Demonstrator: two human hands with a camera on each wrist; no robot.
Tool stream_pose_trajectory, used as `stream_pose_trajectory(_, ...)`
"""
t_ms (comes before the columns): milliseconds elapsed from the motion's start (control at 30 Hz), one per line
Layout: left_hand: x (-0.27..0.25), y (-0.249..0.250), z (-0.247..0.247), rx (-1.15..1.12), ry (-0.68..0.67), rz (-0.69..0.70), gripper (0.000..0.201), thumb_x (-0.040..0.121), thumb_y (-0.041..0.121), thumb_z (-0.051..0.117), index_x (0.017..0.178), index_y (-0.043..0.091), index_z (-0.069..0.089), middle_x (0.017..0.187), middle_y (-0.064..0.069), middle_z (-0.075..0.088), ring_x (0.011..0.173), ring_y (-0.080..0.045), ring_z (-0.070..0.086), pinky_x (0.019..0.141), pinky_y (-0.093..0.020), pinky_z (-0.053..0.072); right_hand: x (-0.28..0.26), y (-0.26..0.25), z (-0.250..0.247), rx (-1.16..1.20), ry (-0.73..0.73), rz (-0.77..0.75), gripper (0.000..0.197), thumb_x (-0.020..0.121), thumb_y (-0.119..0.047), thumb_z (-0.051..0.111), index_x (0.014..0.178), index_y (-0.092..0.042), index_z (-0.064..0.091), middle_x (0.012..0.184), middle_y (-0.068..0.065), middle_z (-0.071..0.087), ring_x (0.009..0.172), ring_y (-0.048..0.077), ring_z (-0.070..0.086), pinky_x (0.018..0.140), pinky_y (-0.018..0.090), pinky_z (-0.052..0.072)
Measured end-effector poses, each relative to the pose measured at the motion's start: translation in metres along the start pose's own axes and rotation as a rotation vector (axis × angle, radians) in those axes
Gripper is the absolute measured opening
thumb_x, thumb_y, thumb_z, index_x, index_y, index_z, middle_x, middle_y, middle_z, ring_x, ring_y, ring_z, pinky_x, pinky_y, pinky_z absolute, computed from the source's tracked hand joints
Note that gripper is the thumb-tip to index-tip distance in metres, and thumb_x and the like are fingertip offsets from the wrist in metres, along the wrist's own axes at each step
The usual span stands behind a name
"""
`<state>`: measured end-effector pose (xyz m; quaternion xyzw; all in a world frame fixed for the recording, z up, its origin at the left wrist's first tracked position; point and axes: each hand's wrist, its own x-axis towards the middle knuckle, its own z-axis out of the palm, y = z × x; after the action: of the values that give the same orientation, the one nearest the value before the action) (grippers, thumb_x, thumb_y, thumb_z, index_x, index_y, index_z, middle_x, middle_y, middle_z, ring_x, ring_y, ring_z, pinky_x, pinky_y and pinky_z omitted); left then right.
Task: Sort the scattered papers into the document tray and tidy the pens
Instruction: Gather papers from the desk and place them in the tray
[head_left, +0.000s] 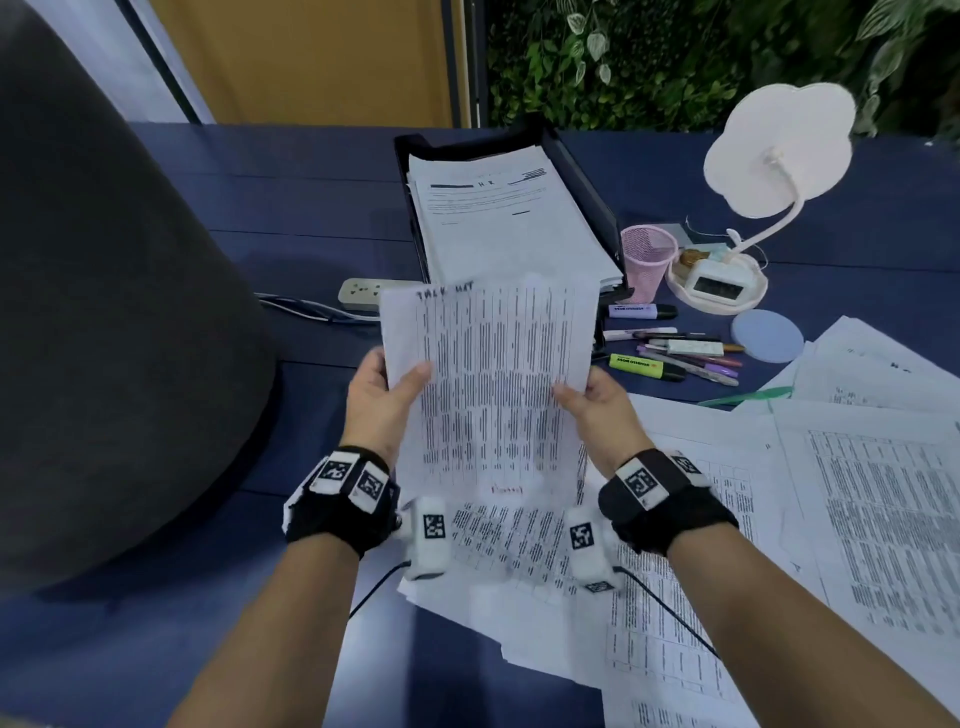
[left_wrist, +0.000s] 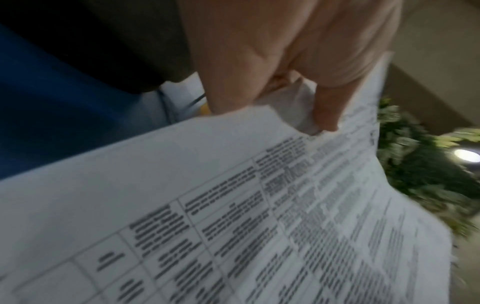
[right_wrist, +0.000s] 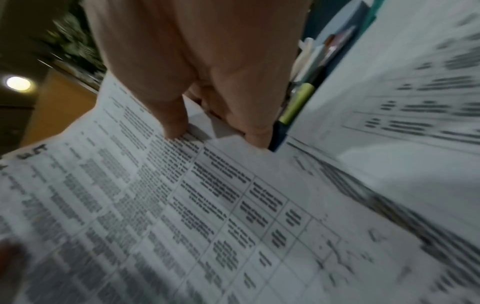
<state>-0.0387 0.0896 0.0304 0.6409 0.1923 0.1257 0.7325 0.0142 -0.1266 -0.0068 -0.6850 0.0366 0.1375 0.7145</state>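
Note:
I hold a printed sheet of table text (head_left: 488, 384) upright above the desk, just in front of the black document tray (head_left: 587, 182), which carries a stack of papers (head_left: 498, 218). My left hand (head_left: 387, 387) pinches the sheet's left edge, thumb on the front. On the opposite edge, my right hand (head_left: 584, 397) pinches it the same way. The wrist views show the sheet (left_wrist: 233, 205) (right_wrist: 155, 205) close up, with fingers (left_wrist: 324, 111) (right_wrist: 176, 123) on it. More scattered papers (head_left: 857, 493) cover the desk at the right. Highlighters and pens (head_left: 675, 356) lie loose beside the tray.
A pink mesh pen cup (head_left: 647, 260) stands right of the tray. A white desk lamp (head_left: 769, 156) with a clock base (head_left: 714, 286), a round blue coaster (head_left: 766, 335) and a power strip (head_left: 363, 293) are nearby. A dark grey chair back (head_left: 104, 312) fills the left.

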Motion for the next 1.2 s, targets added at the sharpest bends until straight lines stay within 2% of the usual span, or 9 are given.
stream_pose_trajectory(133, 0.001, 0.027, 0.019, -0.046, 0.044, 0.178, 0.024, 0.087, 0.001, 0.063, 0.104, 0.017, 0.061, 0.098, 0.008, 0.07, 0.091, -0.007, 0.068, 0.08, -0.025, 0.055, 0.001, -0.033, 0.005, -0.036, 0.042, -0.226, 0.027, 0.093, -0.002, 0.053, 0.117, -0.015, 0.055, 0.109, -0.009, 0.066, 0.101, 0.001, 0.063, 0.091, 0.021, 0.049)
stream_pose_trajectory(267, 0.001, 0.024, 0.022, -0.049, 0.06, 0.182, 0.031, 0.085, 0.003, 0.066, 0.113, 0.012, 0.059, 0.104, 0.007, 0.069, 0.098, -0.008, 0.067, 0.085, -0.026, 0.054, 0.001, -0.038, 0.008, -0.085, 0.054, -0.301, 0.028, 0.092, 0.0, 0.054, 0.116, -0.015, 0.051, 0.102, -0.016, 0.063, 0.089, -0.011, 0.062, 0.084, 0.015, 0.049)
stream_pose_trajectory(400, 0.0, 0.005, 0.017, -0.017, 0.101, 0.081, 0.041, 0.081, -0.001, 0.069, 0.119, 0.003, 0.056, 0.102, 0.003, 0.069, 0.091, -0.006, 0.068, 0.08, -0.024, 0.055, 0.002, -0.022, 0.005, -0.128, 0.048, -0.24, 0.041, 0.09, 0.002, 0.055, 0.128, -0.012, 0.047, 0.113, -0.008, 0.063, 0.1, -0.004, 0.061, 0.094, 0.021, 0.048)
stream_pose_trajectory(567, -0.001, -0.002, 0.01, 0.024, 0.049, -0.008, 0.023, 0.083, 0.002, 0.068, 0.103, 0.011, 0.063, 0.094, 0.004, 0.069, 0.079, -0.001, 0.068, 0.081, -0.028, 0.057, 0.006, -0.001, -0.004, -0.24, -0.028, -0.112, 0.04, 0.091, -0.003, 0.055, 0.128, -0.016, 0.048, 0.124, 0.002, 0.061, 0.113, 0.016, 0.059, 0.1, 0.035, 0.045)
stream_pose_trajectory(700, 0.002, 0.01, 0.009, -0.083, 0.079, 0.058, 0.031, 0.084, 0.001, 0.066, 0.113, 0.01, 0.057, 0.101, 0.008, 0.065, 0.084, 0.006, 0.065, 0.071, -0.008, 0.051, 0.008, 0.016, -0.019, -0.266, -0.039, 0.059, 0.028, 0.094, -0.012, 0.055, 0.121, -0.01, 0.055, 0.118, 0.009, 0.065, 0.099, 0.021, 0.065, 0.087, 0.038, 0.053)
stream_pose_trajectory(800, 0.018, 0.015, 0.012, -0.077, 0.046, 0.047, 0.033, 0.083, 0.003, 0.069, 0.113, 0.013, 0.06, 0.111, -0.001, 0.068, 0.101, -0.013, 0.066, 0.088, -0.029, 0.054, 0.006, 0.016, -0.025, -0.165, -0.033, 0.169, 0.026, 0.096, -0.013, 0.051, 0.122, -0.012, 0.054, 0.1, 0.012, 0.068, 0.07, 0.019, 0.066, 0.055, 0.031, 0.051)
stream_pose_trajectory(867, 0.027, 0.015, 0.016, -0.038, 0.039, 0.024, 0.033, 0.083, 0.004, 0.07, 0.111, 0.017, 0.056, 0.112, -0.007, 0.068, 0.104, -0.022, 0.065, 0.094, -0.045, 0.051, 0.007, 0.008, -0.027, -0.092, -0.003, 0.166, 0.025, 0.097, -0.011, 0.051, 0.121, -0.014, 0.054, 0.091, 0.016, 0.067, 0.058, 0.019, 0.064, 0.046, 0.027, 0.047)
stream_pose_trajectory(1033, 0.038, 0.007, 0.025, 0.301, 0.058, 0.02, 0.062, 0.083, 0.006, 0.066, 0.128, 0.029, 0.031, 0.097, -0.002, 0.068, 0.088, -0.019, 0.066, 0.082, -0.037, 0.053, 0.022, -0.019, -0.026, 0.029, 0.066, 0.085, 0.024, 0.097, -0.005, 0.048, 0.119, -0.009, 0.053, 0.085, 0.017, 0.066, 0.051, 0.016, 0.06, 0.046, 0.026, 0.049)
stream_pose_trajectory(1200, 0.048, 0.02, 0.034, 0.565, -0.006, 0.165, 0.032, 0.086, 0.005, 0.061, 0.111, 0.023, 0.055, 0.084, 0.006, 0.057, 0.079, -0.013, 0.055, 0.085, -0.033, 0.05, 0.046, -0.049, -0.024, 0.043, 0.073, 0.038, 0.027, 0.099, -0.003, 0.039, 0.122, -0.01, 0.05, 0.09, 0.013, 0.066, 0.048, 0.009, 0.062, 0.043, 0.019, 0.047)
